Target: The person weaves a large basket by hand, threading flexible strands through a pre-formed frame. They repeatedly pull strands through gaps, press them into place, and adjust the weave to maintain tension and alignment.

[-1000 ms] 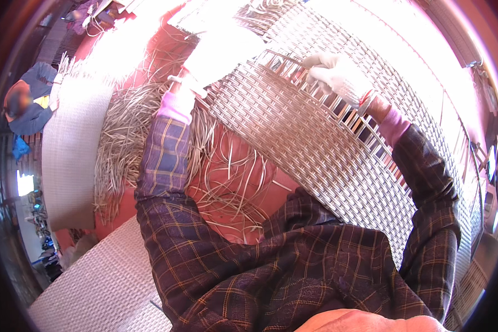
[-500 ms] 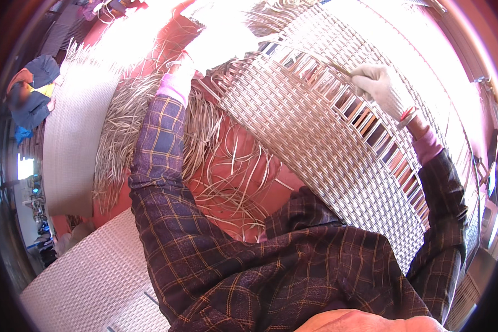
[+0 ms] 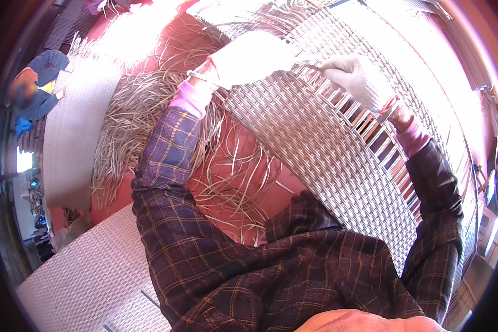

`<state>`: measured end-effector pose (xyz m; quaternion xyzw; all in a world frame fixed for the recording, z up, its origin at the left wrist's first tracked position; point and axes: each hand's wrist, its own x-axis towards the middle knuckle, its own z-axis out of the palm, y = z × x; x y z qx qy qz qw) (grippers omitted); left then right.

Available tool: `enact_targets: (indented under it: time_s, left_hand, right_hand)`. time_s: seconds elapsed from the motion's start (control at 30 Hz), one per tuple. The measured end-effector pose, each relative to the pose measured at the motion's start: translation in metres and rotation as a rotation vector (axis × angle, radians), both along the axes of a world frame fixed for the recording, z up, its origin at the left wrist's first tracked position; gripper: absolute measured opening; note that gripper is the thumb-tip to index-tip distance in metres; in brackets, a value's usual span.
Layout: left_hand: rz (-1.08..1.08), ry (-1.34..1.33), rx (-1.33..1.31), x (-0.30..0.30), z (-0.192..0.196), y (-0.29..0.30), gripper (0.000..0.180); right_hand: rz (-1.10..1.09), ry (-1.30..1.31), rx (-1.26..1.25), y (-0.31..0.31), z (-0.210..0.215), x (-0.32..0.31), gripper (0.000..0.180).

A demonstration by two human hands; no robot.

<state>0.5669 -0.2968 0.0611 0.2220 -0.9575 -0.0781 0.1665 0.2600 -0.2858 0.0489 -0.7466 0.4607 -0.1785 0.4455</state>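
A large woven panel (image 3: 315,144) of pale flat strips leans in front of me, with an unwoven gap of bare uprights toward its right. My left hand (image 3: 249,58), in a white glove, presses on the panel's upper edge; glare washes out its fingers. My right hand (image 3: 351,77), also gloved, pinches a thin pale strip (image 3: 310,66) that runs between both hands across the weave. Both forearms wear dark plaid sleeves with pink cuffs.
Loose pale strips (image 3: 227,182) lie tangled on the red floor (image 3: 260,177) below the panel, with a thick bundle (image 3: 127,116) to the left. Finished woven panels lie at lower left (image 3: 88,276) and left (image 3: 72,127). Another person (image 3: 36,91) crouches at far left.
My left hand has shifted right along the panel's top edge. My right hand has moved up and left from the gap of uprights toward my left hand, pulling the strip.
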Motion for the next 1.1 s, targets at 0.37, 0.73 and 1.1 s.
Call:
enact_targets:
  time_s: [0.37, 0.73, 1.1]
  left_hand:
    - [-0.02, 0.175, 0.203, -0.014, -0.019, 0.005, 0.022]
    - [0.16, -0.098, -0.252, -0.03, -0.037, 0.021, 0.018]
    - [0.352, -0.02, -0.304, -0.022, -0.03, 0.021, 0.02]
  right_hand:
    - [-0.064, -0.072, 0.074, 0.001, -0.019, 0.007, 0.025]
    - [-0.098, -0.319, 0.362, 0.015, -0.016, 0.012, 0.031]
    - [-0.098, 0.097, -0.134, 0.021, -0.01, 0.01, 0.022]
